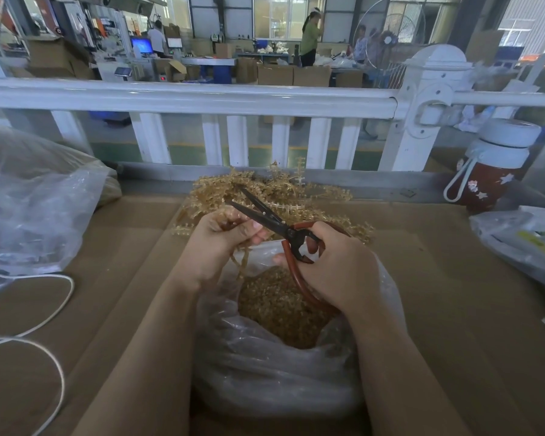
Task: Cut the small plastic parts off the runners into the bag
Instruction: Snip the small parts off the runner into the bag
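The bag (265, 382) sits open at near centre, already well filled with cut parts (280, 306); a large heap of runners (274, 190) waits just beyond it, so I judge much is left; the right hand (337, 265) grips the scissors (274, 220), blades parted; the left hand (221, 237) is closed on one runner above the bag.

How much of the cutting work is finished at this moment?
Done: the bag already holds many cut parts. In hand: the left hand holds a runner and the right hand holds open scissors. Left: a pile of runners behind.
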A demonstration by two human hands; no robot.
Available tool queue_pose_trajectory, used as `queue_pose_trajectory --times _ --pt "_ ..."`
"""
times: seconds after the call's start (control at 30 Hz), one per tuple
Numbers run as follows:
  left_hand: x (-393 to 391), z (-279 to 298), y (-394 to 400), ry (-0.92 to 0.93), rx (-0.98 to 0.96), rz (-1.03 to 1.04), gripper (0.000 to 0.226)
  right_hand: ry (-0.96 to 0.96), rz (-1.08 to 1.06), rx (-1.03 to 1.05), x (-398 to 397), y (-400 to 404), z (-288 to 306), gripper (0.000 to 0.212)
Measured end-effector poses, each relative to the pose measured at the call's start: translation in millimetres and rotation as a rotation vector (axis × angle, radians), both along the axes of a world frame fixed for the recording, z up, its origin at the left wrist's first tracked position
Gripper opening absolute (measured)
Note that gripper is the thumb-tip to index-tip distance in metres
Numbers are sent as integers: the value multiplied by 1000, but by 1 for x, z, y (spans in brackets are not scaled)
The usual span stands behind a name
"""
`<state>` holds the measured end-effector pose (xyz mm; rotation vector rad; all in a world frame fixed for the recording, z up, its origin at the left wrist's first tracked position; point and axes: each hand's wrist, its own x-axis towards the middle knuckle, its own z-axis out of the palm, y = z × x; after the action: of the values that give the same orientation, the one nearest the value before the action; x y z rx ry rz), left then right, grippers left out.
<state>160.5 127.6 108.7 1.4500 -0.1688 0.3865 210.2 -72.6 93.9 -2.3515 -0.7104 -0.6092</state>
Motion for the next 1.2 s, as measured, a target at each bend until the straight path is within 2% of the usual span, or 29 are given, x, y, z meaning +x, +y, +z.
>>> queue_pose_trajectory --times 0.07,0.2,0.53,0.67,0.73,0.97,1.1,1.2 --pt "0 0 1 6 -35 3 18 10 4 19 1 0 -2 53" --pt "-1 3 2 5 -112 2 10 4 7 33 0 0 0 46" --pt "-2 6 -2 -46 -59 -13 11 57 74 -11 -5 -3 9 46" --pt "-3 6 -2 -29 -32 -13 1 67 101 -27 -4 -4 9 66" --pt "-3 6 -2 -36 -56 -40 4 71 104 -33 -5 -3 10 68" --pt "-4 6 -1 -18 16 -45 15 53 105 -8 -4 1 9 59" --pt "-5 6 -1 -6 -12 -32 2 56 110 8 -5 0 10 60" --pt "-3 6 -2 -1 -88 -24 5 55 106 -2 -6 -1 11 53"
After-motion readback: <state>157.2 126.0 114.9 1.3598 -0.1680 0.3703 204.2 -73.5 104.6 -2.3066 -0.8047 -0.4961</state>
